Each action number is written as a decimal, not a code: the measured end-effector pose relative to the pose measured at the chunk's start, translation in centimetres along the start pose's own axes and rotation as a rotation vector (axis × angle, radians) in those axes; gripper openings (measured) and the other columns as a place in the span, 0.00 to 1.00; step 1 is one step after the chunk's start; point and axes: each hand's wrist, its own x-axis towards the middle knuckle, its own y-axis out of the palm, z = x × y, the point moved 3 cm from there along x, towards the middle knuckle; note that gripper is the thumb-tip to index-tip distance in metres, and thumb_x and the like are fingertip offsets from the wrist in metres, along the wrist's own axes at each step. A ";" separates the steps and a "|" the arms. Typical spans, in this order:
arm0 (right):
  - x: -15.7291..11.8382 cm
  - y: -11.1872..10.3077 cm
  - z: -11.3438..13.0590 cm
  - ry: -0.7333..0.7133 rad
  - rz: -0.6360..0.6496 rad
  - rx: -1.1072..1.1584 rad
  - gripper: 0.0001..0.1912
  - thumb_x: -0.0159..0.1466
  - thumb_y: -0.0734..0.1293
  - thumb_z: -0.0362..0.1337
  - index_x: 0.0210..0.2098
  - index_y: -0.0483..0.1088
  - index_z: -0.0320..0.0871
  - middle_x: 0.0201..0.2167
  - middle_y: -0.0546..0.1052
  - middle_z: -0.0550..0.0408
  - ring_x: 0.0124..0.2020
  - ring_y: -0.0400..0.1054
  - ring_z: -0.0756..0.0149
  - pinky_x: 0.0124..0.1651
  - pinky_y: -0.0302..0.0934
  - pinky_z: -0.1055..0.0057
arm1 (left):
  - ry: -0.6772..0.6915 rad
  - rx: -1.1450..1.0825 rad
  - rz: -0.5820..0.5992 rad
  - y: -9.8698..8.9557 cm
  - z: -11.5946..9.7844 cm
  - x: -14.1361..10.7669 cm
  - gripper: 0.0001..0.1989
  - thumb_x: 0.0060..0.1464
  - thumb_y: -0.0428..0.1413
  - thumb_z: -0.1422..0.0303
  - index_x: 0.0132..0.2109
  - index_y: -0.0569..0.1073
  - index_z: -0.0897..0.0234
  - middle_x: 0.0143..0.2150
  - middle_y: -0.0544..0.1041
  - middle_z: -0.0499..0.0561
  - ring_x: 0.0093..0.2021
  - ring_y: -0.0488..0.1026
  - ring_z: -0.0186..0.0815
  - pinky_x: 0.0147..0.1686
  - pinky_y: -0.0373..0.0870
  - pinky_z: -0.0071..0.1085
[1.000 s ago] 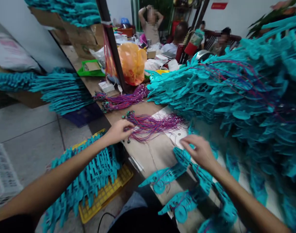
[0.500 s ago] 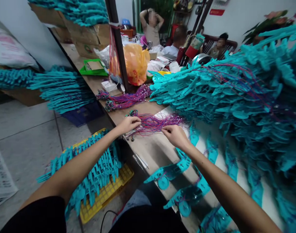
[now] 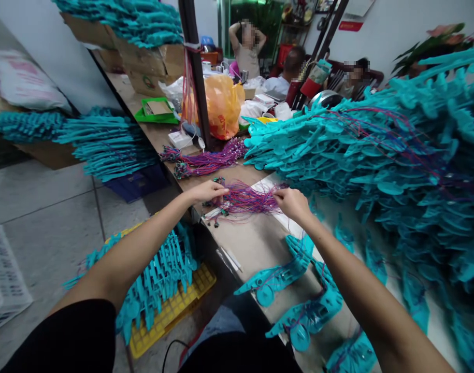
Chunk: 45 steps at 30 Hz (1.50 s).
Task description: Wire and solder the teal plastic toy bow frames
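A bundle of thin red and blue wires (image 3: 250, 198) lies on the table, with small dark green parts at its left end. At that end my left hand (image 3: 210, 192) is closed, its fingertips pinched on wires. My right hand (image 3: 293, 203) pinches at the right end of the same bundle. How many wires each hand holds is too fine to tell. In front of my right forearm lie turquoise plastic pieces (image 3: 275, 277) with wires fitted along them.
A second wire bundle (image 3: 209, 158) lies farther back beside a dark post (image 3: 198, 77). Turquoise pieces form a tall heap (image 3: 357, 140) on the right. Below left, a yellow crate (image 3: 170, 305) holds more. An orange bag (image 3: 223, 106) and several people are at the back.
My right hand has moved right and slightly up along the wire bundle. The left hand keeps its pinch at the left end. The whole view has shifted slightly.
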 end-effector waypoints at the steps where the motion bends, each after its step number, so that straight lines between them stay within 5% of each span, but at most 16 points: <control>1: 0.0 0.2 -0.1 -0.011 0.009 0.017 0.16 0.65 0.60 0.40 0.42 0.78 0.49 0.43 0.80 0.49 0.44 0.73 0.54 0.35 0.57 0.70 | 0.014 -0.020 -0.020 -0.4 0.1 -0.1 0.21 0.53 0.53 0.50 0.32 0.75 0.65 0.27 0.77 0.51 0.23 0.68 0.31 0.23 0.61 0.26; 3: -0.1 0.4 -0.2 -0.048 0.030 0.050 0.15 0.64 0.61 0.40 0.41 0.79 0.48 0.42 0.80 0.49 0.44 0.74 0.56 0.37 0.58 0.71 | 0.044 -0.083 -0.178 -1.5 0.1 -0.2 0.20 0.53 0.54 0.53 0.41 0.76 0.65 0.32 0.78 0.51 0.30 0.72 0.33 0.28 0.64 0.26; 5: -0.3 0.5 -0.4 -0.083 0.046 0.078 0.14 0.64 0.62 0.40 0.41 0.79 0.48 0.41 0.81 0.50 0.44 0.74 0.57 0.37 0.58 0.72 | 0.058 -0.093 -0.506 -2.5 0.2 -0.7 0.20 0.53 0.54 0.56 0.46 0.73 0.66 0.36 0.78 0.52 0.36 0.73 0.35 0.34 0.67 0.28; 7: -0.6 0.6 -0.8 -0.103 0.055 0.092 0.13 0.64 0.62 0.40 0.40 0.79 0.48 0.39 0.81 0.51 0.42 0.74 0.59 0.37 0.59 0.73 | 0.078 0.016 -0.811 -2.4 0.1 -2.0 0.16 0.56 0.52 0.58 0.43 0.73 0.66 0.37 0.76 0.53 0.38 0.72 0.36 0.40 0.68 0.31; 8: -0.7 0.6 -1.0 -0.107 0.057 0.097 0.13 0.64 0.62 0.40 0.40 0.79 0.48 0.39 0.81 0.52 0.42 0.74 0.59 0.37 0.59 0.74 | 0.097 0.109 -0.865 -1.7 0.0 -2.7 0.14 0.56 0.51 0.59 0.39 0.74 0.65 0.36 0.75 0.53 0.38 0.71 0.37 0.41 0.67 0.32; 9: -0.9 0.6 -1.3 -0.110 0.055 0.106 0.13 0.64 0.63 0.41 0.40 0.79 0.48 0.38 0.81 0.52 0.41 0.74 0.60 0.37 0.59 0.74 | 0.126 0.214 -0.834 -0.6 -0.1 -3.2 0.13 0.57 0.51 0.59 0.36 0.74 0.64 0.36 0.75 0.53 0.39 0.70 0.37 0.43 0.67 0.34; 13: -1.1 0.8 -1.9 -0.108 0.037 0.153 0.13 0.64 0.63 0.41 0.39 0.79 0.47 0.38 0.81 0.51 0.41 0.74 0.60 0.37 0.60 0.74 | 0.185 0.584 -0.392 4.7 0.6 -4.6 0.12 0.51 0.56 0.64 0.42 0.77 0.61 0.40 0.74 0.55 0.44 0.69 0.44 0.46 0.65 0.40; 18: -1.8 0.6 -2.1 -0.133 0.019 0.212 0.14 0.65 0.62 0.40 0.39 0.79 0.45 0.38 0.81 0.51 0.40 0.75 0.60 0.37 0.60 0.74 | 0.126 0.630 -0.335 6.7 1.0 -4.4 0.12 0.54 0.52 0.68 0.44 0.76 0.61 0.42 0.75 0.56 0.46 0.69 0.44 0.47 0.65 0.40; 26: -3.3 2.3 -2.0 -0.222 0.155 0.168 0.13 0.64 0.62 0.38 0.38 0.79 0.46 0.37 0.81 0.52 0.37 0.74 0.62 0.35 0.58 0.74 | 0.239 0.615 -0.231 4.8 0.6 -5.9 0.10 0.54 0.53 0.67 0.41 0.77 0.59 0.41 0.76 0.53 0.45 0.70 0.43 0.47 0.65 0.39; 29: -3.6 2.9 -1.0 -0.253 0.191 0.065 0.13 0.64 0.62 0.38 0.37 0.79 0.47 0.35 0.81 0.53 0.37 0.74 0.63 0.34 0.55 0.74 | 0.188 0.634 -0.321 4.1 0.6 -5.5 0.16 0.52 0.55 0.66 0.48 0.75 0.61 0.44 0.74 0.56 0.46 0.69 0.44 0.47 0.66 0.39; 32: -3.9 2.3 0.0 -0.249 0.175 -0.075 0.13 0.65 0.60 0.38 0.36 0.78 0.48 0.35 0.81 0.52 0.37 0.73 0.63 0.31 0.51 0.73 | 0.147 0.705 -0.355 4.0 0.5 -4.3 0.19 0.51 0.57 0.67 0.51 0.74 0.61 0.52 0.72 0.59 0.54 0.65 0.49 0.51 0.64 0.42; 35: -4.3 0.8 0.7 -0.244 0.112 -0.196 0.15 0.66 0.57 0.37 0.37 0.77 0.47 0.36 0.80 0.52 0.36 0.73 0.61 0.29 0.48 0.71 | 0.117 0.693 -0.300 3.3 0.2 -3.2 0.11 0.57 0.51 0.67 0.42 0.78 0.61 0.47 0.77 0.56 0.51 0.70 0.46 0.50 0.63 0.39; 41: -4.2 -0.3 2.0 -0.303 0.017 -0.322 0.17 0.67 0.55 0.36 0.39 0.76 0.45 0.38 0.78 0.47 0.38 0.72 0.60 0.32 0.50 0.70 | 0.144 0.581 -0.378 -2.3 -3.0 -3.4 0.17 0.61 0.45 0.61 0.44 0.76 0.63 0.34 0.80 0.52 0.35 0.74 0.38 0.35 0.64 0.28; 45: -3.5 1.4 3.3 -0.381 0.051 -0.285 0.17 0.67 0.55 0.35 0.38 0.76 0.44 0.38 0.79 0.47 0.38 0.72 0.60 0.34 0.52 0.69 | 0.193 0.641 -0.285 -4.9 -6.6 -2.9 0.18 0.60 0.45 0.60 0.40 0.76 0.65 0.32 0.79 0.51 0.31 0.72 0.35 0.32 0.62 0.27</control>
